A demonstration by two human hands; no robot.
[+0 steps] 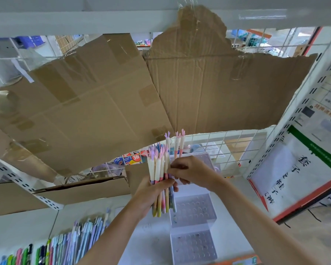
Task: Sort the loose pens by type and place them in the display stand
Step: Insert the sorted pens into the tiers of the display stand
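Here, pen bundle (161,180) upright in left hand (151,192), right hand (189,172) pinching

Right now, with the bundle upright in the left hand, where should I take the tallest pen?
Pinch the tallest pen on its pale upper barrel from the right, above the bundle. It stands clear there, while the left hand wraps the lower barrels.

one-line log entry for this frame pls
left hand: grips bundle of pastel antler-topped pens | right hand: pinches pens out of bundle | clear plastic display stand with round holes: no pens seen in it
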